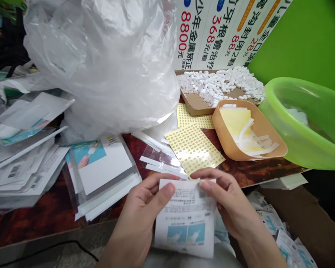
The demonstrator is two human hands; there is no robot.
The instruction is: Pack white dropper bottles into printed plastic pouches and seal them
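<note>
Between my two hands is a white printed packet with small text and two blue pictures on its face. My left hand pinches its upper left edge, thumb on the front. At the upper right corner, my right hand grips it between thumb and fingers. Just beyond the packet lies a yellow sheet of small round stickers. Clear plastic sleeves with white strips lie to the left of that sheet. Left of my hands rests a stack of cards in clear sleeves.
A large translucent plastic bag bulges at the back. Small white pieces fill a cardboard tray. An orange bin holds paper strips, beside a green basin. Packets pile up at far left. Below right, a cardboard box contains several packets.
</note>
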